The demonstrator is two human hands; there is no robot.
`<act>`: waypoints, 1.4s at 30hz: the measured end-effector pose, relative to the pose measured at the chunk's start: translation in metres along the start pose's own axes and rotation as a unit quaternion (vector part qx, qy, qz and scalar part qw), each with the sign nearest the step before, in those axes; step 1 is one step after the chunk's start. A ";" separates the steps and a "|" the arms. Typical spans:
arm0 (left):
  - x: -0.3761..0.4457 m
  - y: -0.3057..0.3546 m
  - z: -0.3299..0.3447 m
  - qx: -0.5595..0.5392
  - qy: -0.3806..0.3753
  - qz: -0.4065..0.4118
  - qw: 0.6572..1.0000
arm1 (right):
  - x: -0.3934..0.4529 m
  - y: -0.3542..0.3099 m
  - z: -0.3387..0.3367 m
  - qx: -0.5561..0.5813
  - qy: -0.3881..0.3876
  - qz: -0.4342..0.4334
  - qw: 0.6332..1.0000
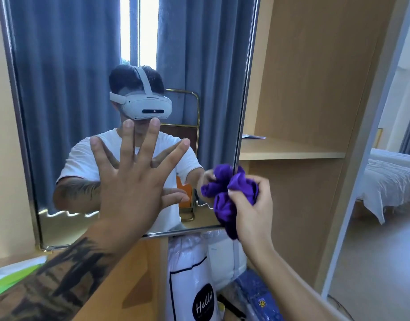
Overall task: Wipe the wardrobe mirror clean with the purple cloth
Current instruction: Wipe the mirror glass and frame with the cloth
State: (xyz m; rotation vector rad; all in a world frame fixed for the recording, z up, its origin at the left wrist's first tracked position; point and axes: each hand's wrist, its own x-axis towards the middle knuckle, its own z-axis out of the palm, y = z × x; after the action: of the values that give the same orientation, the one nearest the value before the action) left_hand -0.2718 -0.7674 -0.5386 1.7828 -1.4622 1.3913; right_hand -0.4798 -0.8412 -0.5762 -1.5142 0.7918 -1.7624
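Nearest, at the lower middle, white plastic-wrapped bedding packs (190, 269) stand below the mirror. Above them on the right, the right hand (251, 206) is clenched around the bunched purple cloth (224, 195), which sits at the lower right edge of the tall, metal-framed wardrobe mirror (67, 93), seemingly touching the glass. To its left the left hand (132, 181) is released, fingers splayed, seemingly flat against the glass. Wiping looks under way; next calls for sweeping leftward and upward. The mirror's long axis runs upright, facing the person.
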 end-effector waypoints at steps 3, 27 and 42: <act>0.000 0.001 0.001 0.006 0.004 0.002 1.000 | -0.023 0.019 -0.005 -0.002 -0.009 0.048 0.999; 0.159 -0.028 -0.076 0.091 0.020 0.077 0.993 | 0.147 -0.188 0.020 0.067 -0.044 -0.069 0.994; 0.156 -0.025 -0.058 0.133 0.021 0.085 0.987 | 0.088 -0.085 0.019 0.032 -0.066 -0.036 0.997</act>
State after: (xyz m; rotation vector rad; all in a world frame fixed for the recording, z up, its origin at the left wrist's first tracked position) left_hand -0.2840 -0.7828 -0.3714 1.8046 -1.4927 1.7714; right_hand -0.4787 -0.8624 -0.4547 -1.6155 0.6167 -1.7014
